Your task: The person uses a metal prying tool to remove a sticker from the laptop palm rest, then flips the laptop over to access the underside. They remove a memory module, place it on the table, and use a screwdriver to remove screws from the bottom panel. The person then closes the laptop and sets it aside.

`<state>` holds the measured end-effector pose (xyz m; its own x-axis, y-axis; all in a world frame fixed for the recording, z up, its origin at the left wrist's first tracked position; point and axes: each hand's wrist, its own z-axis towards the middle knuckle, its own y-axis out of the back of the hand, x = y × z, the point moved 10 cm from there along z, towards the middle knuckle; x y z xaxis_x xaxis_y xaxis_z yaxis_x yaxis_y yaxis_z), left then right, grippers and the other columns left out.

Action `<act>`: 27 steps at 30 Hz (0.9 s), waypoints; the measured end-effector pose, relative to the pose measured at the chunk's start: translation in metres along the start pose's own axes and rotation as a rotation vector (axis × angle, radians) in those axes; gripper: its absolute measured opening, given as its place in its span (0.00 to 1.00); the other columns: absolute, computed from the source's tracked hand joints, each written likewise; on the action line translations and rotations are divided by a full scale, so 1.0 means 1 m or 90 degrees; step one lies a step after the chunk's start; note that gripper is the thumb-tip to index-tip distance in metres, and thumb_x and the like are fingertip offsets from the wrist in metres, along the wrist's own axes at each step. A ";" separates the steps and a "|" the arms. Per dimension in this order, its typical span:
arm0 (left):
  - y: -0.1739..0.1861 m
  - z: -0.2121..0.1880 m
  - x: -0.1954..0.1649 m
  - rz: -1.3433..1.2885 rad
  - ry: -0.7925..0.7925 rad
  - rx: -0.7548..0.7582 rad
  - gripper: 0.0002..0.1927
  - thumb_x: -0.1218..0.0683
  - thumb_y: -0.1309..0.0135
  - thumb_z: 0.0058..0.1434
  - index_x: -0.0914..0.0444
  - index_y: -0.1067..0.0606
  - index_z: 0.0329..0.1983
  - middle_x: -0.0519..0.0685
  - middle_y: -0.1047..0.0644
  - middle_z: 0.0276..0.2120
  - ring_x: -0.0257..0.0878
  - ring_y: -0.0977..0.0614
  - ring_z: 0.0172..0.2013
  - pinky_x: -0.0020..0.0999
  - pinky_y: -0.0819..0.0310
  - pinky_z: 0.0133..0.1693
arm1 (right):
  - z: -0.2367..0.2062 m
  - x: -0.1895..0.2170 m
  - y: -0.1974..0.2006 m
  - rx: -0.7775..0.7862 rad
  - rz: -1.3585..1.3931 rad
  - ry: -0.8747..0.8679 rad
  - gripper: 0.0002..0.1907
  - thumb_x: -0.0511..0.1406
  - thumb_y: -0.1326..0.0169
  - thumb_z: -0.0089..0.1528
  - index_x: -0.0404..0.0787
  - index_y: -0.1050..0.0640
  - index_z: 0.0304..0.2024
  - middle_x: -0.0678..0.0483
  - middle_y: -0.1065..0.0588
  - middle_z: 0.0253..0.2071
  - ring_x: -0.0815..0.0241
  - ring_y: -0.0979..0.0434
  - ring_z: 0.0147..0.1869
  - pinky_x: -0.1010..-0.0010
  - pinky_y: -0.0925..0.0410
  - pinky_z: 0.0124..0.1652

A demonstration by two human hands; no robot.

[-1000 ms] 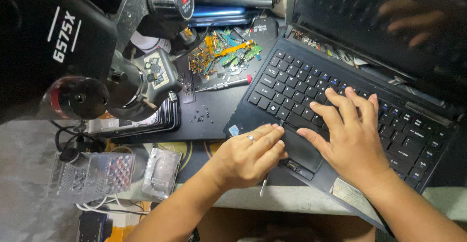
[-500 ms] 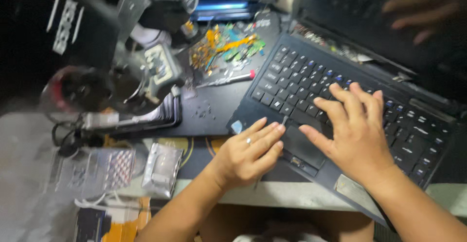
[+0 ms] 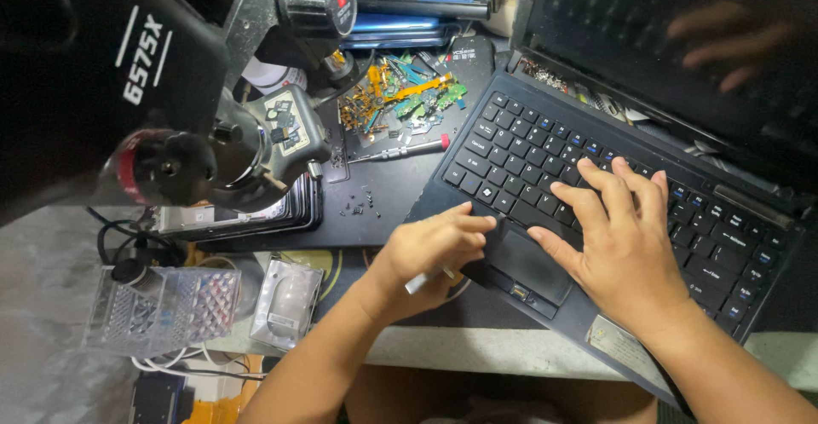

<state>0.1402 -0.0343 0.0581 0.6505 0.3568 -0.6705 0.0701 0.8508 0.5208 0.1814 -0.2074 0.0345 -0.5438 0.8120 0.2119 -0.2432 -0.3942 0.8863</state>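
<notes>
Laptop (image 3: 545, 147), black, open, sits at 3 o'clock of the bench, turned at an angle w/ its dark screen up toward 1 o'clock; both hands are on its lower deck. Right hand (image 3: 626, 249) lies flat, fingers spread & open, tips on the keys, thumb reaching toward 9 o'clock along the upper edge of the touchpad (image 3: 524, 258); it grips nothing. Left hand (image 3: 426, 258) rests at the laptop's front-left corner, around 6 o'clock of the frame; fingers curled closed round a thin light-coloured tool (image 3: 423, 281), only its butt end poking out under the palm; can't tell what kind of tool, nor where its tip sits. Black work mat (image 3: 388, 198) lies just left of the laptop, w/ a few tiny screws (image 3: 358, 202) at 9 o'clock of the left hand; a small red-capped screwdriver (image 3: 400, 149) lies at 12 o'clock of that hand; a heap of orange & green flex parts (image 3: 400, 96) sits beyond it. Microscope head (image 3: 170, 109), big & black, fills 10 o'clock; a clear plastic box (image 3: 162, 309) stands at 8 o'clock.
</notes>
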 end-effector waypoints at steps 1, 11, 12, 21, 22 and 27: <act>0.001 0.001 0.008 -0.034 0.044 -0.005 0.09 0.68 0.41 0.61 0.68 0.27 0.42 0.57 0.18 0.47 0.48 0.14 0.49 0.44 0.23 0.62 | 0.000 -0.001 0.000 0.000 0.003 -0.003 0.30 0.51 0.38 0.56 0.43 0.23 0.56 0.44 0.32 0.65 0.35 0.38 0.71 0.31 0.46 0.68; 0.003 0.010 0.057 -0.249 0.276 0.033 0.04 0.66 0.44 0.66 0.69 0.24 0.43 0.53 0.16 0.44 0.37 0.14 0.47 0.31 0.19 0.51 | 0.000 0.000 0.000 -0.004 0.002 0.002 0.30 0.51 0.38 0.56 0.43 0.22 0.56 0.45 0.31 0.64 0.35 0.37 0.70 0.31 0.45 0.68; 0.003 0.011 0.059 -0.249 0.277 0.040 0.04 0.65 0.44 0.66 0.69 0.24 0.44 0.52 0.16 0.43 0.36 0.14 0.46 0.31 0.20 0.51 | 0.000 0.000 0.000 -0.004 0.006 0.002 0.30 0.51 0.38 0.56 0.43 0.23 0.56 0.45 0.31 0.64 0.35 0.37 0.70 0.31 0.45 0.68; 0.000 0.017 0.072 -0.392 0.358 0.086 0.03 0.65 0.43 0.66 0.69 0.21 0.42 0.51 0.16 0.43 0.35 0.15 0.45 0.31 0.20 0.51 | -0.001 0.000 0.000 -0.004 -0.003 0.002 0.30 0.51 0.37 0.56 0.43 0.22 0.56 0.45 0.32 0.65 0.35 0.37 0.71 0.31 0.45 0.67; 0.006 0.018 0.072 -0.360 0.352 0.048 0.05 0.65 0.41 0.63 0.69 0.22 0.42 0.50 0.18 0.42 0.34 0.16 0.45 0.29 0.20 0.49 | -0.001 0.000 0.000 -0.002 0.000 0.004 0.31 0.51 0.37 0.55 0.43 0.22 0.56 0.45 0.32 0.65 0.35 0.37 0.71 0.31 0.45 0.67; 0.031 0.011 0.065 -0.436 0.294 -0.191 0.20 0.66 0.34 0.57 0.61 0.31 0.47 0.42 0.21 0.36 0.26 0.18 0.37 0.20 0.21 0.38 | -0.002 0.001 0.001 -0.004 0.005 0.003 0.31 0.51 0.37 0.55 0.43 0.23 0.56 0.45 0.32 0.65 0.35 0.38 0.71 0.31 0.45 0.67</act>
<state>0.1925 0.0106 0.0366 0.1629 -0.2048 -0.9652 0.0886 0.9773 -0.1924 0.1795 -0.2080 0.0347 -0.5500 0.8064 0.2174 -0.2437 -0.4039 0.8818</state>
